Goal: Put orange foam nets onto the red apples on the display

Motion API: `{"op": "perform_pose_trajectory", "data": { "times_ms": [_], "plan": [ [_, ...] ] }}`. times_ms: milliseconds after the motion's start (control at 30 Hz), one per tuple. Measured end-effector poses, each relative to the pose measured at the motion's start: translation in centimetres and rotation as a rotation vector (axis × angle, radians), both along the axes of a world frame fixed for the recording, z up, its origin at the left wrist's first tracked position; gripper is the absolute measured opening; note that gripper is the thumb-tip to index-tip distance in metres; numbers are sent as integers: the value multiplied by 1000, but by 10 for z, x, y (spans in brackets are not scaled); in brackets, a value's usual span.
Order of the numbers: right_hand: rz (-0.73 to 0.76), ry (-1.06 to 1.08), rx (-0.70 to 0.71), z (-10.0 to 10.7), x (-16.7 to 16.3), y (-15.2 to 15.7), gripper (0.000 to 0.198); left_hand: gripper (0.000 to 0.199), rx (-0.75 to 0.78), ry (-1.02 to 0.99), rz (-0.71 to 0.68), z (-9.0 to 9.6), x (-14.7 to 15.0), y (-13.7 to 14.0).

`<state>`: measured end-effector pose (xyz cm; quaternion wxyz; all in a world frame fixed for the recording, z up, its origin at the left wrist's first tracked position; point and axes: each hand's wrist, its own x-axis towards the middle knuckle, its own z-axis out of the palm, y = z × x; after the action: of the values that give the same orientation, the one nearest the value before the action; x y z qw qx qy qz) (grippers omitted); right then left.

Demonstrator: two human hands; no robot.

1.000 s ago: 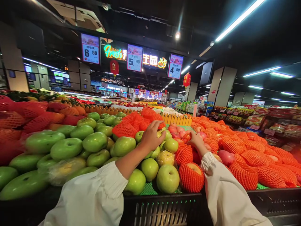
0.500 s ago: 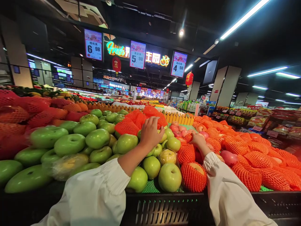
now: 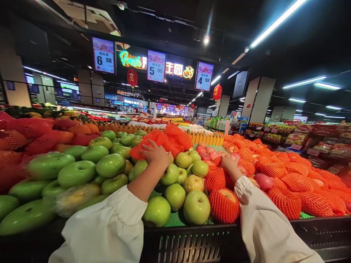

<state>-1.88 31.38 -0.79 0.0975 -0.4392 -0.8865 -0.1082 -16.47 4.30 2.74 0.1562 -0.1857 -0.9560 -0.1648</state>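
The left hand (image 3: 157,157) is spread above green apples (image 3: 170,174); the right hand (image 3: 229,164) is curled, grip unclear; a far sign (image 3: 133,60) is lettered "Fresh".

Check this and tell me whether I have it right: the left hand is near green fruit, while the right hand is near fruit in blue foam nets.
Not quite: the foam nets near the right hand are orange-red, not blue, as the head view shows. The rest stands: the left hand is near green fruit.
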Motion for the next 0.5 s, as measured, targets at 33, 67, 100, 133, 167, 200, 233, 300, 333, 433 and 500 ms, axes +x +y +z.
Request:
{"op": "perform_pose_trajectory", "data": {
  "times_ms": [33, 67, 100, 133, 167, 200, 233, 300, 333, 433, 500],
  "plan": [
    [-16, 7, -20, 0, 0, 0, 60, 68, -3, -25, -4, 0, 0, 0],
    [-35, 12, -50, 0, -1, 1, 62, 69, -5, -33, -7, 0, 0, 0],
    [-55, 14, -89, 0, -2, 2, 65, 71, -11, -23, -6, -1, -1, 0],
    [-76, 13, -131, 0, -3, 3, 68, 73, -20, 2, -1, -1, -1, 0],
    [-93, 11, -171, 0, -4, 4, 73, 74, -28, 38, 5, -1, -1, 0],
    [-108, 9, -205, 1, -6, 4, 76, 75, -28, 76, 13, -1, -1, 0],
    [-116, 8, -232, 1, -7, 5, 79, 74, -16, 110, 22, -1, -1, -1],
    [-116, 15, -269, -1, -8, 5, 82, 70, 30, 124, 35, -1, -2, -1],
    [-109, 23, -282, -2, -8, 6, 82, 67, 51, 100, 39, -1, -2, -1],
    [-78, 73, -298, -3, -7, 7, 89, 66, 32, -51, 40, 0, -6, 0],
    [-43, 125, -316, 1, -4, 10, 94, 71, -7, -128, 45, 2, -9, 1]
  ]
}}
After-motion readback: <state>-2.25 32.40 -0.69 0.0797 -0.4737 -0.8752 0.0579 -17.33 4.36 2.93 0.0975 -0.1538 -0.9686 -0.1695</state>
